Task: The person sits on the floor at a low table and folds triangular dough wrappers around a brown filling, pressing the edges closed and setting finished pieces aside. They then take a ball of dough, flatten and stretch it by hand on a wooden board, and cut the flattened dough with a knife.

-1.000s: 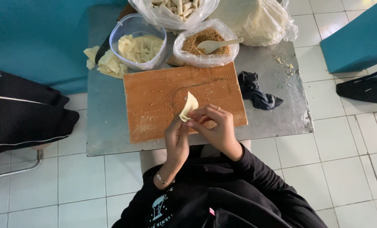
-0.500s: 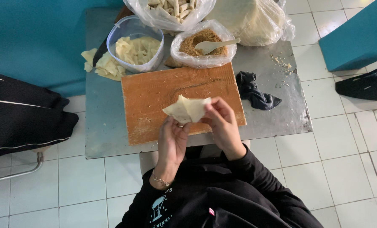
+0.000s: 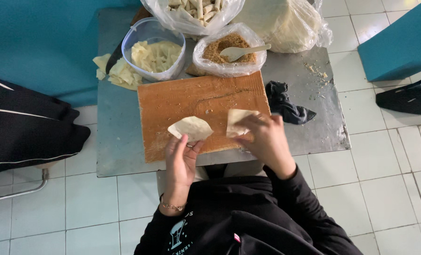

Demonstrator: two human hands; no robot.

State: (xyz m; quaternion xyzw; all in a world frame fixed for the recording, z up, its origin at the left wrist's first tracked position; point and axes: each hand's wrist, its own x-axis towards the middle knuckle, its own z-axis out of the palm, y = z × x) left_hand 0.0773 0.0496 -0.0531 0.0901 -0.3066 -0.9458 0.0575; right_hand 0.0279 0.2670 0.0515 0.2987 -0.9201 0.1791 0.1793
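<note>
My left hand [image 3: 182, 160] holds a thin pale dough wrapper [image 3: 190, 128] by its lower edge, just above the wooden board [image 3: 191, 101]. My right hand [image 3: 262, 141] presses a second square wrapper [image 3: 238, 120] flat onto the board's right part. The two wrappers are apart. The board lies on a small metal table [image 3: 314, 127].
Behind the board stand a clear tub of pale wrappers [image 3: 155, 54], a bag of brown filling with a wooden spoon [image 3: 229, 54], a bag of rolled pieces [image 3: 194, 12] and a big white bag [image 3: 286, 23]. A dark cloth [image 3: 286, 101] lies at right. Black garment [image 3: 26, 125] at left.
The wrappers held together in both hands have been separated: the left hand keeps one, the right hand has carried the other rightwards onto the board.
</note>
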